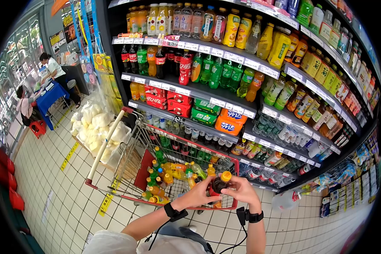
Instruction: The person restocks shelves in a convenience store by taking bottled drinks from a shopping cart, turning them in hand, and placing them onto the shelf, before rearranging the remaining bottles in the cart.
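Over the near right end of the shopping cart [178, 127], both my hands are on a dark drink bottle [219, 185] with an orange-yellow cap. My left hand [200, 193] grips its left side, and my right hand [244, 192] closes round its right side near the cap. Part of the label is covered by my fingers. Below, the cart's wire basket holds several loose bottles, among them green bottles [152, 174] and orange drink bottles [158, 191], some lying down and some leaning. Black straps with small devices sit on both wrists.
Tall drink shelves [190, 86] stand close beyond the cart, stocked with bottles and red cola packs [180, 101]. Left of the cart sits a box of filled plastic bags [98, 127]. Two people are at a blue-covered table [53, 99]. A large clear jug [286, 200] stands at the right.
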Demonstrator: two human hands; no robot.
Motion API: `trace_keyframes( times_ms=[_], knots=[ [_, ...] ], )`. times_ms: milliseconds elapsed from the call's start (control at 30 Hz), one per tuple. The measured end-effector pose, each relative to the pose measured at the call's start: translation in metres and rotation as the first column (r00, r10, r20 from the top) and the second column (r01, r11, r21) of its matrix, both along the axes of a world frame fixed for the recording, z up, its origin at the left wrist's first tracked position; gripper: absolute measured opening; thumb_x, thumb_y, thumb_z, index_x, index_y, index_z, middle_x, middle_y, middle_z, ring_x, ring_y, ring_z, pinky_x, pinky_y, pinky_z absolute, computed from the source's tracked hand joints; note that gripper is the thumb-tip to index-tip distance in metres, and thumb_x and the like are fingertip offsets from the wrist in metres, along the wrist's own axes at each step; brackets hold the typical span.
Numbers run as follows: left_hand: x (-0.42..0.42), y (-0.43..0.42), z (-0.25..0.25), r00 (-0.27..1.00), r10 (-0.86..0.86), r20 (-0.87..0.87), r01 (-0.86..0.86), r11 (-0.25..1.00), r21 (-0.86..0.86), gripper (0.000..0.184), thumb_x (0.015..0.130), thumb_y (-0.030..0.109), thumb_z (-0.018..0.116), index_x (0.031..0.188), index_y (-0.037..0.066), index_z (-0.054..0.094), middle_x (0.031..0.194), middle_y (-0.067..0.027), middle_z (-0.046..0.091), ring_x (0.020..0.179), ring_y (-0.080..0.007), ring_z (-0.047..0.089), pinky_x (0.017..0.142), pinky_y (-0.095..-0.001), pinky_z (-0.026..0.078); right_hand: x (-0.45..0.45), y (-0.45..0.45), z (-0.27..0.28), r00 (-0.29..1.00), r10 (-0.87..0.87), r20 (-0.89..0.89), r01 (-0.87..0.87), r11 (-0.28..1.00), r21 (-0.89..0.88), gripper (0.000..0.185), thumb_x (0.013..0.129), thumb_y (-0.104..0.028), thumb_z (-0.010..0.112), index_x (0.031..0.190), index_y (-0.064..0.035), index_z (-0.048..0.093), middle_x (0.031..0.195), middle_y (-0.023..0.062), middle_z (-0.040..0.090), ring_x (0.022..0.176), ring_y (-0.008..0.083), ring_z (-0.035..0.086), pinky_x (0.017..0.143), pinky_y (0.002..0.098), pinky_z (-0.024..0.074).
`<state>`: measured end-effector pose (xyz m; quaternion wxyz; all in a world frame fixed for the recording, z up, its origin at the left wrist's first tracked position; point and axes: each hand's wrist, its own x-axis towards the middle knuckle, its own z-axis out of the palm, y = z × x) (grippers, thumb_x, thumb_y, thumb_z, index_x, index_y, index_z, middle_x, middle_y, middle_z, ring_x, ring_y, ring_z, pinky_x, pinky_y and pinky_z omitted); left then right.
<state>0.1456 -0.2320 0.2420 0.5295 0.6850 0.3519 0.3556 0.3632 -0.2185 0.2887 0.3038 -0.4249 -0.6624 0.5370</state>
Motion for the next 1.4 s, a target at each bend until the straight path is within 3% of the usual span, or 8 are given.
trace_keyframes(
  times_ms=[300, 367, 500, 567, 600, 1033, 1200, 1400],
  knots=[
    [-0.1, 0.053, -0.047, 0.938, -0.077, -0.338, 0.061, 0.996, -0.058, 0.073, 0.087, 0.048, 0.068, 0.134, -0.005, 0.048, 0.132, -0.0264, 0.054, 0.122, -0.0364, 0.054, 0.103, -0.0397, 0.043, -0.027, 0.046, -0.097, 0.976, -0.202, 0.077, 0.211, 0.969, -0.131, 0.037, 0.082, -0.009, 0.078, 0.115, 0.0008, 0.065, 0.096, 0.0038, 0.07, 0.087, 0.0108, 0.062, 0.078, 0.0295, 0.0522],
    [-0.127, 0.061, -0.097, 0.907, 0.003, -0.421, 0.029, 0.997, 0.071, 0.063, 0.087, 0.043, 0.067, 0.125, -0.004, 0.051, 0.12, -0.0239, 0.059, 0.114, -0.0351, 0.058, 0.095, -0.0399, 0.047, -0.017, 0.055, -0.123, 0.948, -0.292, 0.125, 0.31, 0.938, -0.157, 0.035, 0.083, -0.009, 0.077, 0.114, 0.0005, 0.066, 0.094, 0.0034, 0.07, 0.085, 0.0103, 0.062, 0.076, 0.029, 0.0519],
    [-0.174, 0.087, -0.115, 0.91, -0.098, -0.404, 0.064, 0.993, -0.097, 0.054, 0.088, 0.042, 0.066, 0.118, -0.003, 0.058, 0.111, -0.0224, 0.063, 0.104, -0.0355, 0.062, 0.089, -0.0406, 0.049, -0.008, 0.086, -0.157, 0.842, -0.396, 0.366, 0.485, 0.852, -0.195, 0.03, 0.083, -0.01, 0.076, 0.11, -0.0032, 0.067, 0.093, 0.0038, 0.068, 0.08, 0.0099, 0.063, 0.067, 0.0287, 0.0527],
    [-0.177, 0.088, -0.111, 0.919, -0.038, -0.391, -0.047, 0.978, -0.205, 0.049, 0.088, 0.04, 0.066, 0.113, -0.001, 0.061, 0.108, -0.0227, 0.065, 0.1, -0.0348, 0.063, 0.087, -0.0404, 0.05, 0.007, 0.095, -0.214, 0.843, -0.437, 0.314, 0.476, 0.877, -0.057, 0.035, 0.08, -0.009, 0.078, 0.113, -0.0006, 0.066, 0.096, 0.0055, 0.069, 0.087, 0.0132, 0.063, 0.081, 0.0321, 0.0541],
    [-0.176, 0.088, -0.121, 0.925, -0.066, -0.375, -0.028, 0.971, -0.239, 0.049, 0.088, 0.04, 0.066, 0.113, -0.001, 0.061, 0.108, -0.0227, 0.065, 0.1, -0.0348, 0.063, 0.087, -0.0404, 0.05, 0.013, 0.094, -0.222, 0.789, -0.39, 0.474, 0.462, 0.886, -0.04, 0.04, 0.079, -0.008, 0.078, 0.116, -0.0002, 0.065, 0.101, 0.0062, 0.069, 0.092, 0.0136, 0.064, 0.085, 0.0318, 0.054],
    [-0.175, 0.051, -0.143, 0.84, -0.138, -0.525, -0.068, 0.933, -0.355, 0.045, 0.09, 0.037, 0.066, 0.118, 0.002, 0.061, 0.115, -0.0183, 0.066, 0.109, -0.03, 0.064, 0.092, -0.0366, 0.051, 0.004, 0.129, -0.329, 0.801, -0.14, 0.582, 0.381, 0.869, -0.315, 0.05, 0.073, -0.014, 0.084, 0.117, -0.0014, 0.066, 0.105, 0.012, 0.072, 0.094, 0.021, 0.068, 0.083, 0.034, 0.0527],
    [-0.182, 0.044, -0.136, 0.85, -0.094, -0.518, -0.113, 0.928, -0.355, 0.044, 0.091, 0.035, 0.065, 0.119, 0.001, 0.061, 0.112, -0.0177, 0.066, 0.108, -0.0299, 0.064, 0.09, -0.0372, 0.051, -0.02, 0.134, -0.339, 0.79, -0.082, 0.608, 0.281, 0.929, -0.24, 0.073, 0.069, -0.012, 0.083, 0.135, -0.0051, 0.052, 0.119, 0.0167, 0.066, 0.107, 0.0293, 0.064, 0.093, 0.0359, 0.0506],
    [-0.185, 0.045, -0.141, 0.877, 0.0, -0.481, -0.175, 0.931, -0.32, 0.042, 0.09, 0.035, 0.066, 0.111, -0.001, 0.061, 0.106, -0.0207, 0.066, 0.1, -0.0352, 0.064, 0.086, -0.0393, 0.05, -0.034, 0.138, -0.37, 0.725, -0.096, 0.682, 0.276, 0.948, -0.159, 0.059, 0.067, -0.013, 0.087, 0.114, -0.0083, 0.052, 0.107, 0.0189, 0.066, 0.1, 0.0321, 0.064, 0.085, 0.0405, 0.0499]
  ],
)
